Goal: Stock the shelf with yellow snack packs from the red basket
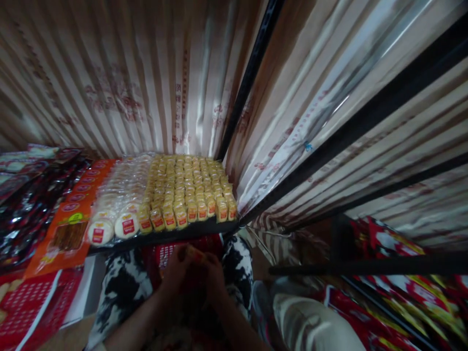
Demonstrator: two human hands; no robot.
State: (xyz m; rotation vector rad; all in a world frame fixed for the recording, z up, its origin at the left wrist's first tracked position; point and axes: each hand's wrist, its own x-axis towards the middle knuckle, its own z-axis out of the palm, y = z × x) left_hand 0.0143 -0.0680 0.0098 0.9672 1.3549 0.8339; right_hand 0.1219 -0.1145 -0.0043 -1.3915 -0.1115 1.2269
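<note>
My left hand (178, 268) and my right hand (213, 274) meet low in the middle of the view, below the shelf edge. Their fingers are curled together around a small yellow and red packet (194, 254). Above them a dark shelf (171, 236) carries rows of small yellow packets (188, 187) with red labels. Stacks of round white packets (117, 204) stand to their left. Behind my hands sits a red basket (164, 253), partly hidden.
Orange snack packs (71, 219) and dark shiny bags (22, 204) lie on the shelf's left part. A black rack frame (351, 131) with red and yellow packs (395, 282) stands at right. Striped sheeting (146, 78) hangs behind. Black-and-white patterned trousers (120, 287) show below.
</note>
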